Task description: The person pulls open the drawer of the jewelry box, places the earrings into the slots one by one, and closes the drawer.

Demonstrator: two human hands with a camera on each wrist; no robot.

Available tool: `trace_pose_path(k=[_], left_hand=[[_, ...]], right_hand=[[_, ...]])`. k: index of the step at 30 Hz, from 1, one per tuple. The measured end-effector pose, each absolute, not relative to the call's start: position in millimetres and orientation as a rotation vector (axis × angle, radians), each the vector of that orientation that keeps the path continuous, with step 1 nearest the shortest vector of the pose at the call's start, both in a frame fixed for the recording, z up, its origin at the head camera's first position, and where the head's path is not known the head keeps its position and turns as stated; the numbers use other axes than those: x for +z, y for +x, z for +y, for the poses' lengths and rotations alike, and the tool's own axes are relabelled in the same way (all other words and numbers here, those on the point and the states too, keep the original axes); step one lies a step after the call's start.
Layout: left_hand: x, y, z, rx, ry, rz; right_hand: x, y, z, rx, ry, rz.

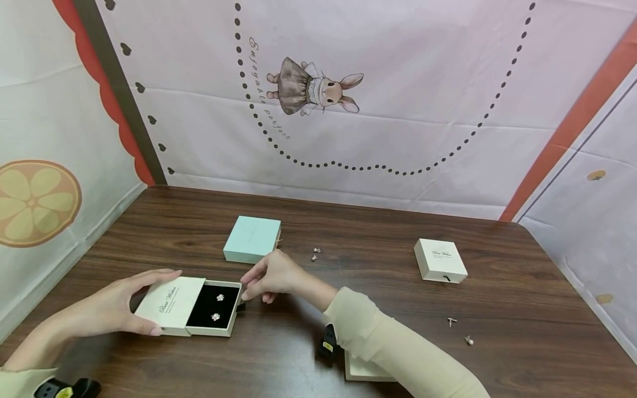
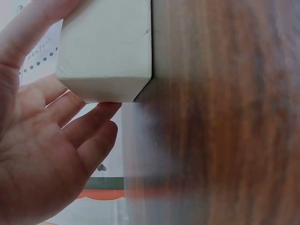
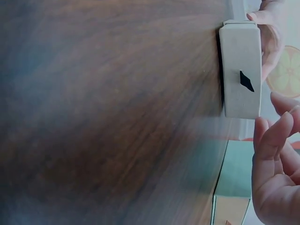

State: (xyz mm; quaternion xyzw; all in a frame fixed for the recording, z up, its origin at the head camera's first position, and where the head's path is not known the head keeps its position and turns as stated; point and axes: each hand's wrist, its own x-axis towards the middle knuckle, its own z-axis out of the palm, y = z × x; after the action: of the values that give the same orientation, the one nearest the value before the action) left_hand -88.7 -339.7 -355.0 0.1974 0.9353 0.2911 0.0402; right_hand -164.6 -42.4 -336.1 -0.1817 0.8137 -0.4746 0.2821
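Cream drawer box (image 1: 171, 304) lies at the near left of the wooden bench (image 1: 348, 265), its sleeve printed with dark script and its drawer (image 1: 215, 307) slid out to the right. The drawer's black pad carries two small flower-shaped earrings (image 1: 218, 307), one behind the other. The left hand (image 1: 116, 304) holds the sleeve, thumb along the far edge and fingers under the near edge; the left wrist view shows those fingers straight against the box's end, so this grip is spread rather than curled. The right hand (image 1: 271, 276) hovers just beside the open drawer's right end, its fingers loosely bent and holding nothing; in the right wrist view the fingertips (image 3: 274, 133) stand close to the drawer front, just clear of its small black pull tab (image 3: 246, 80).

Behind the right hand sits a mint-green box (image 1: 252, 239), and just to its right a tiny pair of earrings (image 1: 316, 254) lies loose on the wood. A second cream box (image 1: 440, 260), shut, stands well apart at the right. Two more small pieces (image 1: 460, 330) lie near the right front. Another cream box (image 1: 363, 370) is partly hidden under the right sleeve.
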Motion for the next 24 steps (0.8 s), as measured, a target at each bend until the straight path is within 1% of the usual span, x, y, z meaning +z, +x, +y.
trace_pose_path(k=[9,24], left_hand=[[-355.3,-88.8,-340.4,0.917,0.604,2.853],[-355.4,-88.8,-339.2,0.942,0.623,2.847]], right_hand=[[-340.8,-160.5,-46.4,-1.316,-0.409,2.143],[-344.8,-155.4,-54.0,-1.341,-0.431,2.134]])
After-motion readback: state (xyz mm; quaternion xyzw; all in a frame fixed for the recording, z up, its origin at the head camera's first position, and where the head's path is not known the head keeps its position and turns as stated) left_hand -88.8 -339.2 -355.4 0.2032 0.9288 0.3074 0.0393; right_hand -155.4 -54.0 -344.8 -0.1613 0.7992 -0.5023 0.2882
